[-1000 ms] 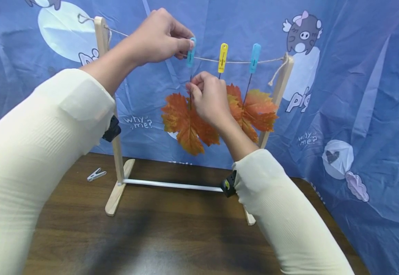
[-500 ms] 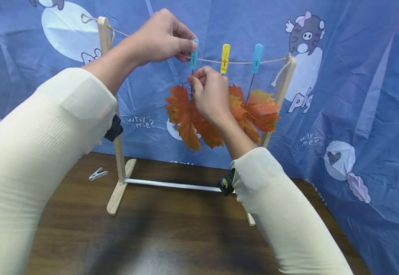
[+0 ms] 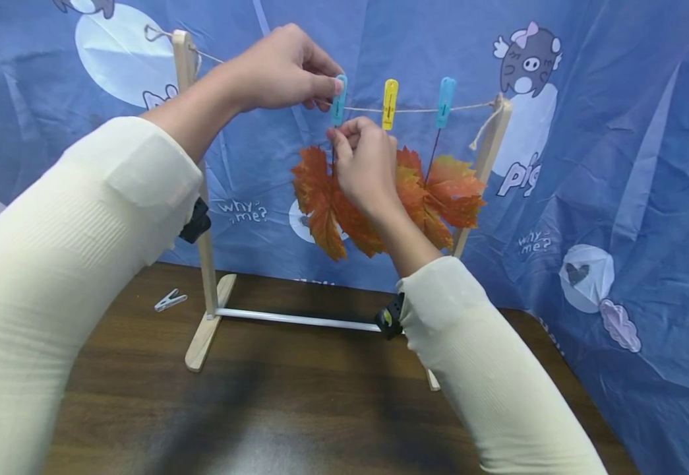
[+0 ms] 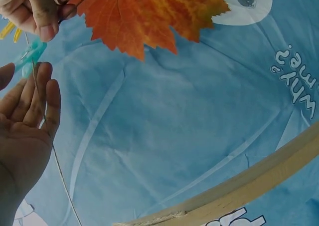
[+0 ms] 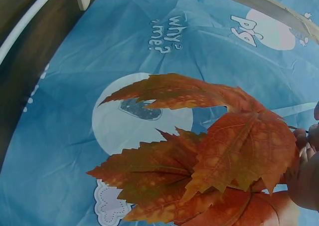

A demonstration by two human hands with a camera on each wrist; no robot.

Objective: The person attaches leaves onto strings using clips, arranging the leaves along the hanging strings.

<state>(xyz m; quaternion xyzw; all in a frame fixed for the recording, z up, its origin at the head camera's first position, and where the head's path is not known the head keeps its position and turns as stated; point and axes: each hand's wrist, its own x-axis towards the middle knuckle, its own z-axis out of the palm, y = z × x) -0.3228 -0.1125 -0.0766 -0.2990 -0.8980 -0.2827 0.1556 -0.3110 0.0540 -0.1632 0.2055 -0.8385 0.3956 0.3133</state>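
Blue printed cloth point(image 3: 249, 254) hangs behind both hands, and a dark wooden table point(image 3: 297, 396) lies well below them. At the string point(image 3: 364, 109), the left hand point(image 3: 285, 72) pinches a blue clothespin point(image 3: 339, 105) by its upper part, thumb and fingers nearly together. Just beneath that grip, the right hand point(image 3: 369, 161), nearer the leaf point(image 3: 320, 204), pinches its stem point(image 3: 333, 161), with the leaf below the fingertips. Stem and clothespin run near upright, roughly in line; whether they are joined, I cannot tell.

A creased blue cloth point(image 3: 249, 254) (printed with cartoon pigs point(image 3: 528, 64)) hangs behind a dark wooden table point(image 3: 297, 396).
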